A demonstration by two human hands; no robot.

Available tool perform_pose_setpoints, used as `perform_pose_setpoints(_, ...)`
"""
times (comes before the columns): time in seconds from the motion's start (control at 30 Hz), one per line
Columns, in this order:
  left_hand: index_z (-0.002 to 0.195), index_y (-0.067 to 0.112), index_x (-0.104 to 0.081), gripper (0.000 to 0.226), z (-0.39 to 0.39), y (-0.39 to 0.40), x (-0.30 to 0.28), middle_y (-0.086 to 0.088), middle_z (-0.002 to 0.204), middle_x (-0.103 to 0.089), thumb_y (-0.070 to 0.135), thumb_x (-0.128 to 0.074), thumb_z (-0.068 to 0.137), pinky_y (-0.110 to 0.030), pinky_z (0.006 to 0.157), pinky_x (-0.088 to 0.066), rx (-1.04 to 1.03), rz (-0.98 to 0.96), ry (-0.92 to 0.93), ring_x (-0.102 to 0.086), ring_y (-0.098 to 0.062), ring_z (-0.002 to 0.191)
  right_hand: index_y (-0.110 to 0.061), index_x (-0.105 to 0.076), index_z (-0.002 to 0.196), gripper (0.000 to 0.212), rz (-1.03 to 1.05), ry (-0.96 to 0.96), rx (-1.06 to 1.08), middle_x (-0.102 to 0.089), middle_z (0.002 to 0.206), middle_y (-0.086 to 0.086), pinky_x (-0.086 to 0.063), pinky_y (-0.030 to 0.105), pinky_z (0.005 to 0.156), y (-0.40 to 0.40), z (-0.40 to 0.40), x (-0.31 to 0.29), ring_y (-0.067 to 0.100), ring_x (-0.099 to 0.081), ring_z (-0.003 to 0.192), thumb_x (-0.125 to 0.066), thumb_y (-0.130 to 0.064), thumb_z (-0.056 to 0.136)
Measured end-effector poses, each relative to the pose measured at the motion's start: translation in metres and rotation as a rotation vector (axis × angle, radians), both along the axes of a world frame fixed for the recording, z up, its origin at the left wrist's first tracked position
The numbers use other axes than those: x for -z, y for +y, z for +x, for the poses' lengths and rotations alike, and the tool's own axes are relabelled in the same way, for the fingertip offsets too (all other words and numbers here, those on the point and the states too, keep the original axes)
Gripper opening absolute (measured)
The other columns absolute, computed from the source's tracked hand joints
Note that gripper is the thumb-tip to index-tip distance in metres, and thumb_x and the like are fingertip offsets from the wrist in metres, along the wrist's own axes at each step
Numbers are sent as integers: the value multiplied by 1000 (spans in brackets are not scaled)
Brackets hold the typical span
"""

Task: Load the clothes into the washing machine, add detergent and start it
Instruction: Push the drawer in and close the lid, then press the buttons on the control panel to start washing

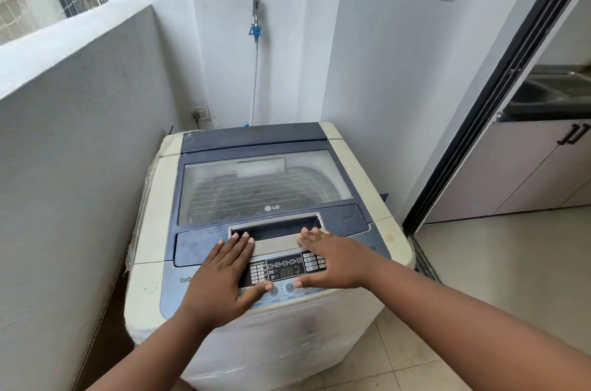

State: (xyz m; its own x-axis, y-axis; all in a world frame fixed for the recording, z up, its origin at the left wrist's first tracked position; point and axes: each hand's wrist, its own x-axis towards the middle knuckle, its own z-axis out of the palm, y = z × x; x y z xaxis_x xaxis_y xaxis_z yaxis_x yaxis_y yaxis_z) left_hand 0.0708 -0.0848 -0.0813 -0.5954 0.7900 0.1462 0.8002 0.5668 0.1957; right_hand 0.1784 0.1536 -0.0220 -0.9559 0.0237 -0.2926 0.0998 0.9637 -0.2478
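Control panel [284, 272] text unreadable.

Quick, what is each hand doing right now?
Left hand: open, fingers straight, flat on the washer lid handle, holding nothing.
Right hand: open, fingertips at the handle, holding nothing.

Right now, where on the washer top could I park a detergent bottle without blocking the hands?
Bare patches: the cream left rim, beside the closed glass lid, and the cream right rim, though both look narrow. The front is crowded: left hand and right hand lie flat over the control panel at the lid handle.
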Motion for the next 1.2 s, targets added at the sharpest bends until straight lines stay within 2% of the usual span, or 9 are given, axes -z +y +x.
perform_pose_setpoints(0.1, 143, 9, -43, 93, 3, -2, -3, -7, 149, -40, 79, -27, 85, -28, 116, -3, 0, -23, 1, -30, -22, 140, -38, -32, 145, 78, -176, 142, 278, -34, 154, -12, -37, 37, 109, 11, 12, -6, 15, -39, 138, -58, -67, 78)
perform_pose_setpoints(0.2, 140, 6, -47, 100, 6, -4, -4, -10, 147, -43, 84, -32, 79, -28, 116, -4, 18, -47, -9, -39, -26, 137, -36, -36, 143, 76, -158, 223, 461, -29, 155, -12, -38, 31, 106, 27, 50, 3, 9, -40, 135, -58, -67, 77)
perform_pose_setpoints(0.37, 137, 4, -49, 117, 8, -5, -5, -12, 144, -47, 94, -39, 64, -30, 115, -10, 81, -65, -28, -45, -29, 133, -35, -27, 149, 87, -21, 111, 390, -13, 160, -15, -24, 28, 115, 34, 78, 12, 4, -15, 146, -56, -72, 76)
perform_pose_setpoints(0.57, 137, 5, -50, 115, 7, -7, -6, -11, 143, -48, 94, -37, 65, -29, 114, -12, 80, -73, -49, -43, -26, 133, -34, -28, 149, 84, -13, 37, 355, -9, 160, -14, -20, 27, 117, 41, 73, 9, 1, -8, 146, -55, -69, 78)
perform_pose_setpoints(0.67, 137, 6, -50, 110, 6, -5, -5, -12, 143, -48, 91, -39, 68, -29, 114, -12, 92, -61, -34, -43, -26, 134, -30, -33, 148, 79, 72, -45, 318, -12, 161, -7, -25, 31, 115, 43, 61, 0, 9, -15, 147, -51, -70, 81)
perform_pose_setpoints(0.83, 136, 6, -50, 109, 7, -4, -4, -11, 143, -48, 90, -41, 68, -29, 116, -10, 96, -40, -28, -32, -21, 136, -29, -51, 137, 68, 123, -85, 297, -31, 156, 0, -36, 31, 103, 46, 50, -13, 20, -43, 135, -49, -69, 81)
perform_pose_setpoints(0.93, 136, 7, -53, 109, 9, -4, -2, -10, 143, -49, 91, -42, 66, -29, 115, -13, 76, -19, -21, -36, -21, 136, -37, -46, 139, 69, 37, -78, 295, -29, 156, -9, -34, 32, 109, 54, 54, -13, 16, -37, 139, -54, -67, 78)
perform_pose_setpoints(1.03, 136, 10, -53, 109, 10, -4, -3, -8, 143, -50, 91, -44, 64, -31, 111, -18, 55, -13, -22, -44, -24, 134, -46, -46, 136, 72, -90, -8, 358, -33, 151, -21, -34, 25, 107, 65, 62, -10, 5, -39, 136, -70, -59, 70)
perform_pose_setpoints(1.2, 139, 10, -49, 111, 11, -2, -5, -7, 146, -47, 91, -46, 64, -31, 113, -17, 24, -21, -15, -42, -24, 136, -39, -30, 144, 97, -172, 55, 420, -44, 145, -21, -39, 25, 103, 69, 67, 4, 5, -45, 131, -80, -44, 61)
